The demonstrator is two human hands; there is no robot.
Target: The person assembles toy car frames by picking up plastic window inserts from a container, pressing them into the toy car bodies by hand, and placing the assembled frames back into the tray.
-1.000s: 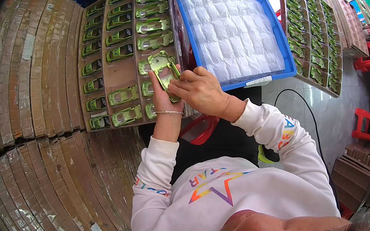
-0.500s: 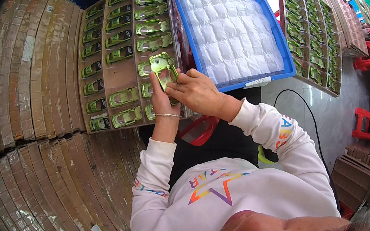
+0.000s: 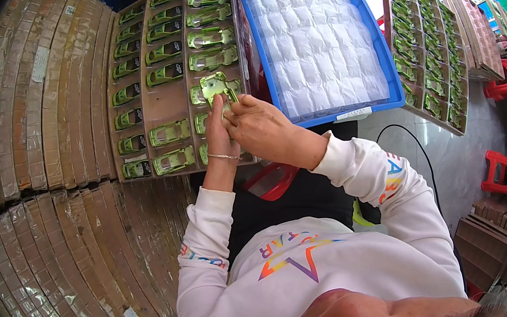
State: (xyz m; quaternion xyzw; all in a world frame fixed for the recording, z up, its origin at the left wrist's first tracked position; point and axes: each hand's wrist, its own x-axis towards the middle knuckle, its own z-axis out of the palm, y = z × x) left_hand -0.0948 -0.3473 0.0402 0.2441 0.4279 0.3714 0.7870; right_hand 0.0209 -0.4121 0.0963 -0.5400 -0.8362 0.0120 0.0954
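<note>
A green toy car body shell [image 3: 215, 86] is held between my two hands, above the right column of a brown divided tray [image 3: 165, 105]. My left hand [image 3: 218, 134] has its fingers closed along the shell's left and near side. From the right, my right hand [image 3: 261, 124] presses its bent fingers against the near end of the shell, which they partly hide. Rows of similar green car shells [image 3: 169, 132] lie in the tray, the left and upper middle ones with black parts. More shells are covered by my hands.
Right of the tray stands a blue plastic bin [image 3: 394, 81] of white padded packets [image 3: 317, 37]. A second tray of green shells [image 3: 426, 41] leans farther right. Stacked brown trays [image 3: 58, 253] wall the left side. A red stool [image 3: 500, 171] and a black cable [image 3: 427, 155] are at right.
The car shell has tipped and sits slightly farther left in my grip. Both hands have shifted a little to the left, and my right fingers have moved over its near end.
</note>
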